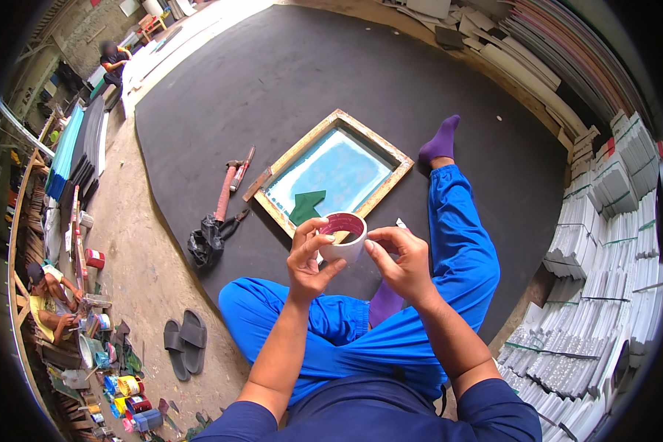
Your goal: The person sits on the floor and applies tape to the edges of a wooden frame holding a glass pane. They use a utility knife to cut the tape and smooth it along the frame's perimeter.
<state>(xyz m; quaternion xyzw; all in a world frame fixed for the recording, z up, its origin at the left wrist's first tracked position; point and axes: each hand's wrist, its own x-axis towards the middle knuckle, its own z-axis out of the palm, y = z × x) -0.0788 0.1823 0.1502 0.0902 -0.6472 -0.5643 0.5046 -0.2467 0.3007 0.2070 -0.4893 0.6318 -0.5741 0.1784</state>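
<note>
My left hand [308, 264] grips a roll of wide white tape [344, 252] with a dark red inner core, its fingers around the left side. My right hand [405, 265] has thumb and forefinger pinched together at the roll's right edge; whether a tape end is between them is too small to tell. Just beyond the roll lies a wooden screen frame [302, 149] with blue mesh [339, 166]. A dark green scrap [306, 206] rests on its near-left part, partly hidden by my left hand.
A hammer [223, 193], a red slim tool [244, 168] and a black plastic bag [207, 241] lie left of the frame on the black sheet [199, 110]. Sandals [186, 345] sit at lower left. Bundled white stacks [567, 331] line the right. Two people are at far left.
</note>
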